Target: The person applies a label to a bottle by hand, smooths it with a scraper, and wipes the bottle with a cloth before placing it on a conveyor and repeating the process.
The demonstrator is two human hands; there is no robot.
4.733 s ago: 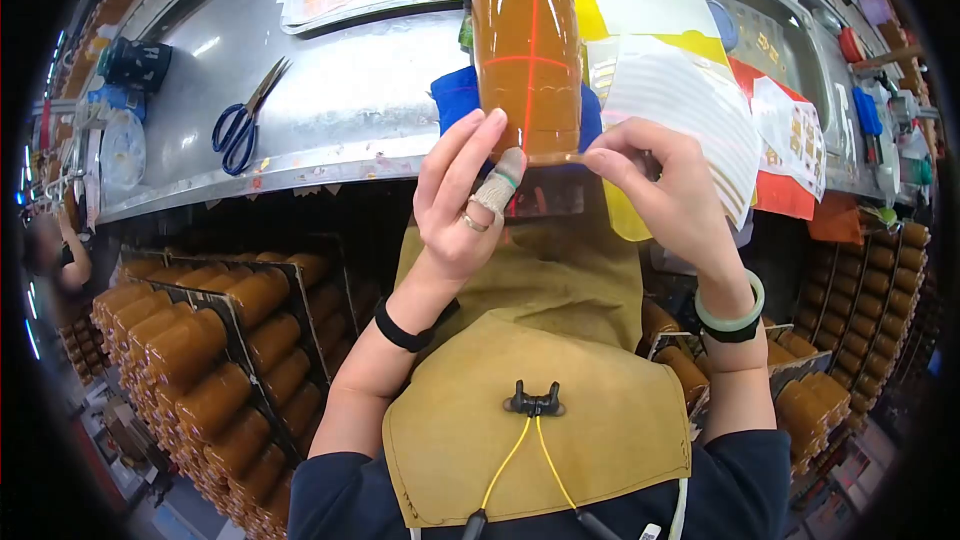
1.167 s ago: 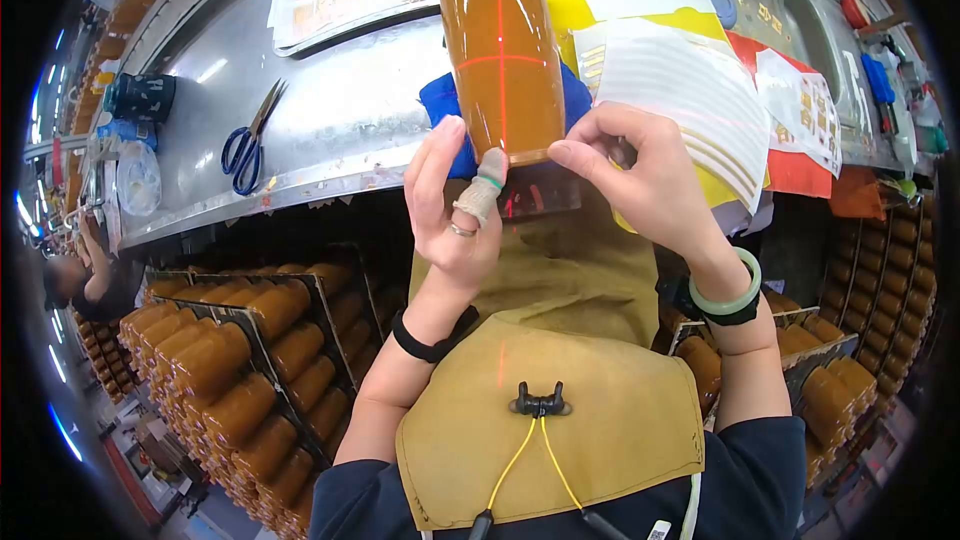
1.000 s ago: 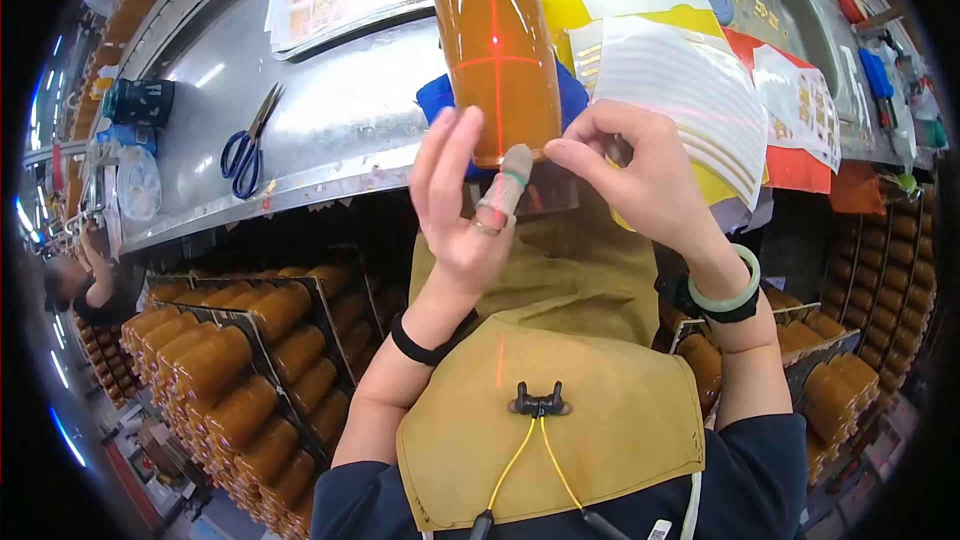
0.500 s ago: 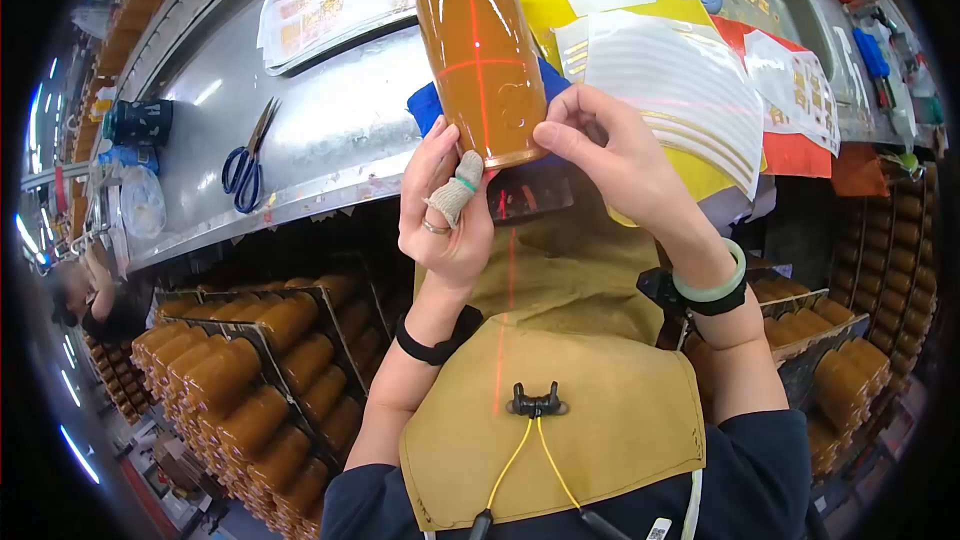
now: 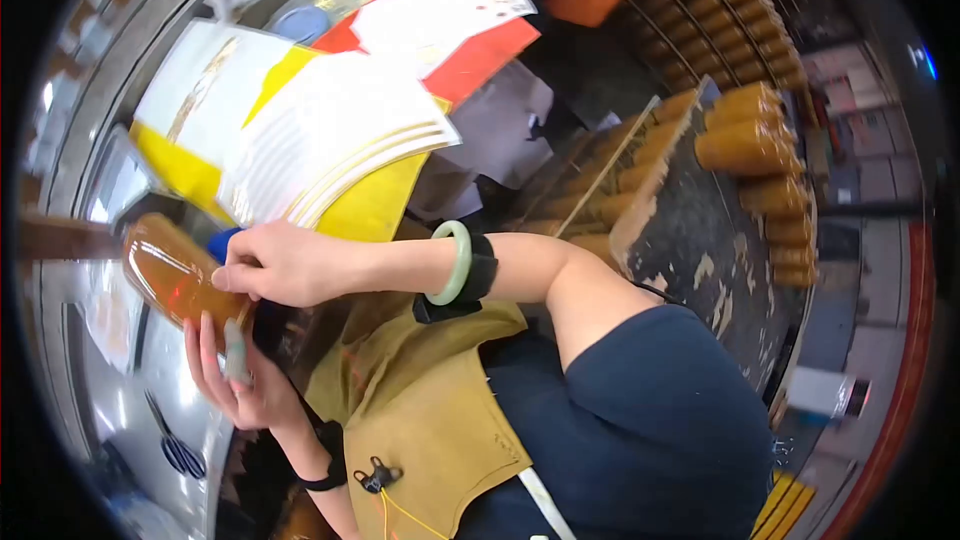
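Note:
A glossy brown bottle [image 5: 172, 268] lies tilted at the left of the head view, its far end at a dark holder. A red laser spot shows on its side. My left hand [image 5: 245, 385] supports the near end from below, fingers against the surface; one finger wears a pale cloth cot [image 5: 237, 352]. Above it, my right hand [image 5: 290, 265] is closed, with thumb and bent forefinger at the bottle's near edge. Whether a small piece sits in that pinch is hidden. A blue cloth [image 5: 222, 243] shows partly behind the bottle.
White decal sheets [image 5: 330, 130] with gold strips lie on yellow sheets [image 5: 370, 205]; a red sheet [image 5: 480, 60] lies beyond. Scissors [image 5: 178, 450] rest on the metal bench [image 5: 205, 410]. Racks of brown bottles [image 5: 745, 130] stand at the right.
The head view has swung to the right and tilted, so bottle and hands now appear farther left. Both hands stay at the bottle's near end.

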